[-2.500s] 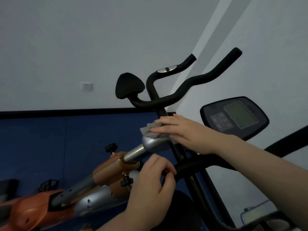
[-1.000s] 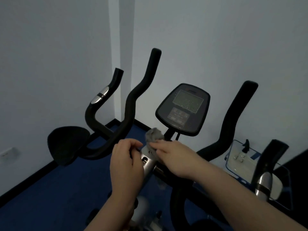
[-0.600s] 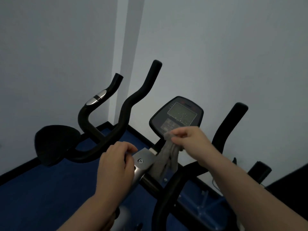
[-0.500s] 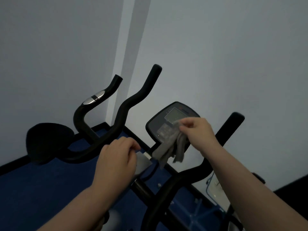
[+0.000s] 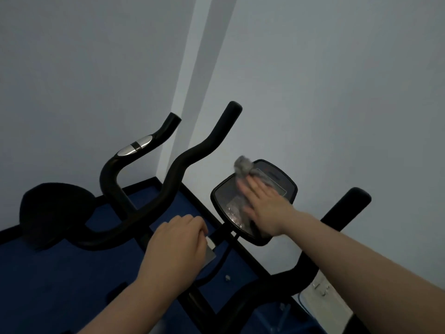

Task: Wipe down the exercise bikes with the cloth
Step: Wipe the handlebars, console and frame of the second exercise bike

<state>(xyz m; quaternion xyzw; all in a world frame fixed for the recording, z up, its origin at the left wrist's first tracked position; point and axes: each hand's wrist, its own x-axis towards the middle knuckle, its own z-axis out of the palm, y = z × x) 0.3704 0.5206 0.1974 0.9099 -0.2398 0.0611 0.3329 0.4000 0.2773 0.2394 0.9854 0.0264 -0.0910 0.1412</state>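
At 7 o'clock the left hand (image 5: 179, 239) stays curled on the bike's handlebar stem (image 5: 211, 249), while at 3 o'clock the right hand (image 5: 263, 207), fingers now flat, presses the grey cloth (image 5: 245, 168), dangling 0.5 s ago, onto the console (image 5: 252, 201).

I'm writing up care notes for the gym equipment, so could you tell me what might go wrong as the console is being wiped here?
The right hand presses the cloth flat on the console, so it might push a button or strain the thin stalk that carries it. Wet streaks show on the lower screen; moisture could seep in at the edges. The left hand rests by the grey bracket, whose corner might catch the fingers.
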